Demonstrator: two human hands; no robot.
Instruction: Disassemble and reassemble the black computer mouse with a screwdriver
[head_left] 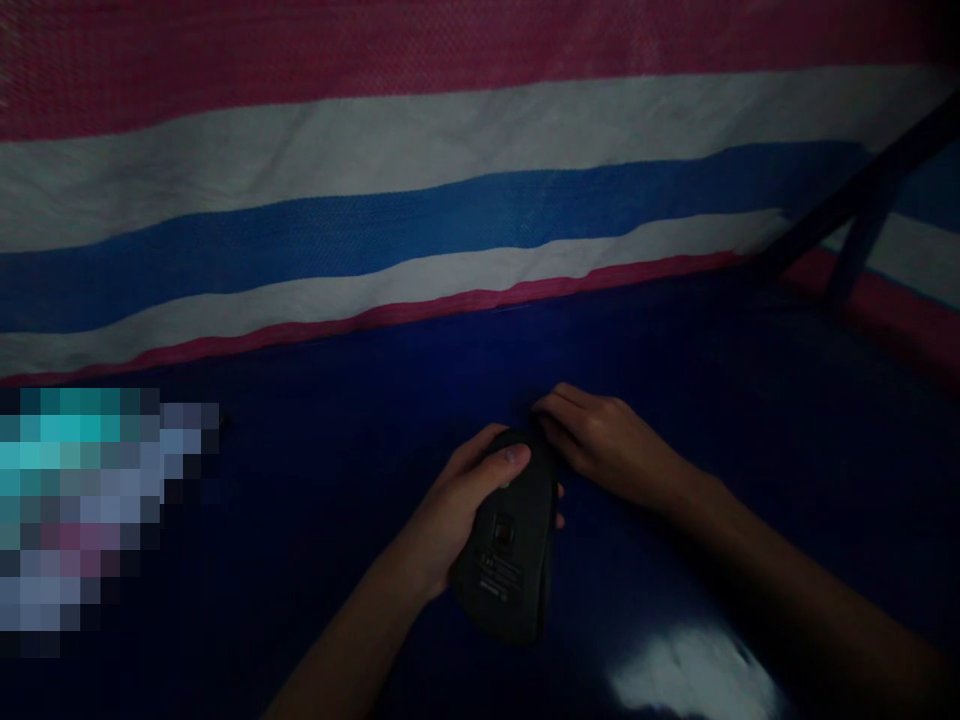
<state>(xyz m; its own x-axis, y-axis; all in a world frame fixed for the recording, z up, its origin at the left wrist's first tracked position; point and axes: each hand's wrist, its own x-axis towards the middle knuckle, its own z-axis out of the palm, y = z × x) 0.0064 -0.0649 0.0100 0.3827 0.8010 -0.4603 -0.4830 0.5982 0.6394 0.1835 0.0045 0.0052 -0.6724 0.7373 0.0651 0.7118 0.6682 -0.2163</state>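
Observation:
A black computer mouse (510, 560) is turned so that its underside, with the sensor window and a printed label, faces me. My left hand (469, 490) is closed around it, the thumb lying across the underside near the far end and fingertips showing at the right edge. Just beyond the mouse's far right side is my right hand (592, 430), with its fingers curled together and pointing left. Whether those fingers hold something small is too dark to make out.
Beneath both hands spreads a dark blue, glossy surface (337, 440) with a bright reflection near the front. Behind it hangs a red, white and blue striped sheet (450, 215). Dark bars (847, 220) slant at the right. A pixelated bright patch (75, 500) covers the left.

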